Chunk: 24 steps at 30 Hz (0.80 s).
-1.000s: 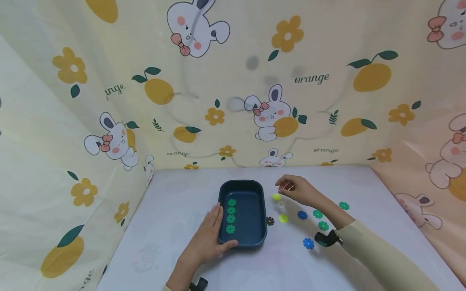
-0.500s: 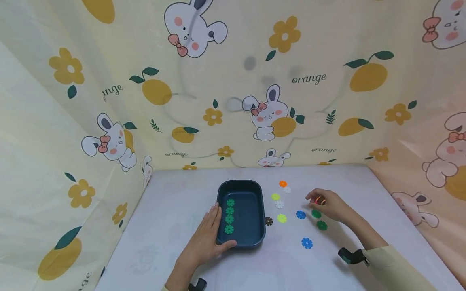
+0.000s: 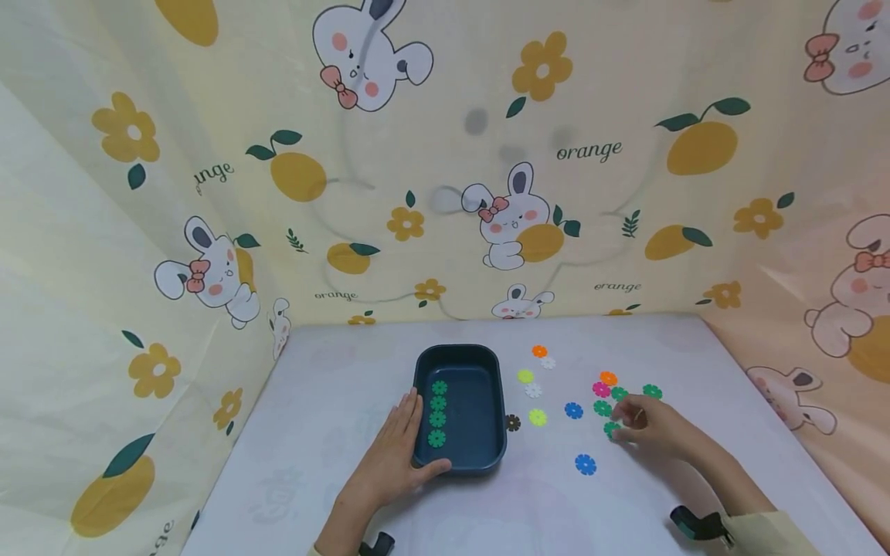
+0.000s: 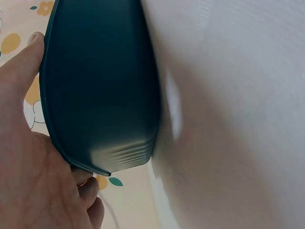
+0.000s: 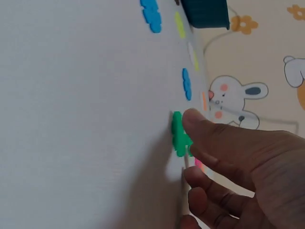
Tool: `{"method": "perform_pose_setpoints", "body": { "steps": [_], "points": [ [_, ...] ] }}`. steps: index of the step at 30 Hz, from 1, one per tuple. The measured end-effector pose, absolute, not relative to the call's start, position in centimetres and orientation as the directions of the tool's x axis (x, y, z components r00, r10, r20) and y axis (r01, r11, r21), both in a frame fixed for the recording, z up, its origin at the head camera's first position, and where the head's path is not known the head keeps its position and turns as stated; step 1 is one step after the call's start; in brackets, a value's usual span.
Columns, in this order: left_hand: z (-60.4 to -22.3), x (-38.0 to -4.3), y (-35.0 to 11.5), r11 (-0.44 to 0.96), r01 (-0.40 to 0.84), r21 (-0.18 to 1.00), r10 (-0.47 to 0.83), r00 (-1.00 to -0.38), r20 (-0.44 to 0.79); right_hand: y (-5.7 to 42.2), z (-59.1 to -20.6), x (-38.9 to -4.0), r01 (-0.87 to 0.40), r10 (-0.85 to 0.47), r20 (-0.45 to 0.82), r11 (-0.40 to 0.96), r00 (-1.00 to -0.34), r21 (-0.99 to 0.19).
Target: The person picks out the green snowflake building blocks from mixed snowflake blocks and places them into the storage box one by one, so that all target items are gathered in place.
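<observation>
A dark blue rectangular tray (image 3: 480, 417) stands on the table with a column of several green flower-shaped discs (image 3: 437, 418) inside, along its left side. My left hand (image 3: 395, 448) rests at its near left corner, fingers stretched along the left wall and thumb at the near rim; the left wrist view shows the tray's outer wall (image 4: 105, 95) beside this hand. My right hand (image 3: 650, 423) is low over the right group of discs, thumb and fingers parted around a green disc (image 3: 611, 430). In the right wrist view the thumb tip overlaps that green disc (image 5: 178, 133).
More flower discs lie right of the tray: brown (image 3: 513, 422), yellow-green (image 3: 538, 417), white (image 3: 533, 391), blue (image 3: 585, 464), pink (image 3: 601, 389) and orange (image 3: 608, 378). A patterned curtain (image 3: 445, 232) hangs behind the table (image 3: 348, 371).
My right hand has moved right and toward me, down to the green discs. An orange and a pink disc now lie beside them. The left hand and tray have stayed put.
</observation>
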<state>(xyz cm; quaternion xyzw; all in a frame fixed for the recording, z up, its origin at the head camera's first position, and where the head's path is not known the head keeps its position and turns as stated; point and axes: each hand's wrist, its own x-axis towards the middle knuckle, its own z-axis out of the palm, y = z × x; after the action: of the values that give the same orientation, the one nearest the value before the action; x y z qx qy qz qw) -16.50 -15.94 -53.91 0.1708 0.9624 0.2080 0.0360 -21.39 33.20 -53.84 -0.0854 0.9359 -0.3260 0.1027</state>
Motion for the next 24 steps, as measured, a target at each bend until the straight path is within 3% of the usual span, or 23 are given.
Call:
{"method": "perform_pose_setpoints", "body": {
  "steps": [10, 24],
  "points": [
    [-54.2, -16.4, -15.9, 0.858, 0.310, 0.410, 0.342, -0.940, -0.005, 32.8, -53.9, -21.3, -0.042, -0.190, -0.175, 0.784, -0.966, -0.620],
    [-54.1, -16.5, -15.9, 0.858, 0.313, 0.407, 0.343, -0.939, 0.001, 30.4, -53.0, -22.3, -0.206, -0.296, -0.006, 0.678, -0.955, -0.705]
  ]
}}
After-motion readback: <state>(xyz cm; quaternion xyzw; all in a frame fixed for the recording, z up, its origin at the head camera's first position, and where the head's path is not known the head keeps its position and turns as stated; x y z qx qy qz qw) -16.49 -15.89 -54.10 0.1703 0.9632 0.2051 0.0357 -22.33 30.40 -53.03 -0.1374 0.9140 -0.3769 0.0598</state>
